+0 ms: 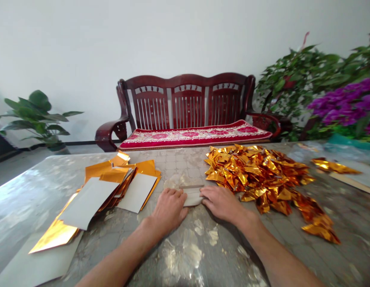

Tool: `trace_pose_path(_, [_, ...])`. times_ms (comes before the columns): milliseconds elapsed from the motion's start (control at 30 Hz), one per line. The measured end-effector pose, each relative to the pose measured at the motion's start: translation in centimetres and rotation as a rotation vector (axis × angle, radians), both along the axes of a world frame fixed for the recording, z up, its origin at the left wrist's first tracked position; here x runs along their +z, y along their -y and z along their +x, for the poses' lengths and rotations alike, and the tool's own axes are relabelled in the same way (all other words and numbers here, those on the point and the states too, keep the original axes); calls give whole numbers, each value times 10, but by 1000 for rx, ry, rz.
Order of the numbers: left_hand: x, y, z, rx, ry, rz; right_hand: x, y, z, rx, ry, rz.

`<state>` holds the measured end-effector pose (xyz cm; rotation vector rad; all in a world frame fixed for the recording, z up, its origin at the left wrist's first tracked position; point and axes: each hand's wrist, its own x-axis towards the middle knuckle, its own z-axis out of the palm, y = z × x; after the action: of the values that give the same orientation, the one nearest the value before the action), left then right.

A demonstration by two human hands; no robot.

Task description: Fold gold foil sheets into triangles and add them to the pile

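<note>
A small sheet of foil paper point(193, 197), its pale side showing and partly folded, lies on the table between my two hands. My left hand point(170, 205) has its fingers closed on the left end of the sheet. At the other end, the closed fingers of my right hand point(220, 202) grip the sheet's edge. Both hands rest low at the tabletop, and my fingers hide the ends of the paper. A loose stack of gold foil sheets point(113, 175) sits left of my left hand. Beyond my right hand spreads a heap of folded gold foil pieces point(253, 171).
The patterned table cover point(185, 255) reaches toward me. Clear plastic wrap point(319, 151) and a flat board point(355, 181) lie at the far right. Behind the table stands a dark wooden bench point(187, 103) with a red cushion point(197, 135). Potted plants point(38, 115) flank it.
</note>
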<state>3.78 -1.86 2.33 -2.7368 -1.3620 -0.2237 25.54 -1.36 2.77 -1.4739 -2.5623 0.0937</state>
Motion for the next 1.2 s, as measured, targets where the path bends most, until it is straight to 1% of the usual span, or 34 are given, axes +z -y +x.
trace_pose_path(133, [-7, -6, -3, 41, 107, -8, 1, 1, 5, -5, -41, -1])
trace_pose_path(267, [-6, -9, -1, 97, 168, -13, 2, -1, 10, -29, -122, -26])
trace_pose_path(333, [-4, -9, 0, 124, 174, -16, 0, -5, 9, -72, -170, -33])
trace_pose_path(433, [-3, -11, 1, 166, 198, -33, -7, -11, 4, -190, -183, -18])
trace_pose_path(533, [-8, -15, 0, 235, 272, -64, -13, -14, -1, -277, -192, 16])
trace_pose_path(700, [-17, -22, 0, 297, 367, -105, -18, -14, -8, -356, -266, 48])
trace_pose_path(900, [-16, -25, 3, 349, 328, -68, -24, -15, -11, -363, -293, 116])
trace_pose_path(1033, [-15, -26, 4, 370, 299, -54, -27, -16, -13, -321, -280, 154])
trace_pose_path(1200, [-17, -27, 6, 385, 312, -54, -28, -16, -14, -300, -291, 165])
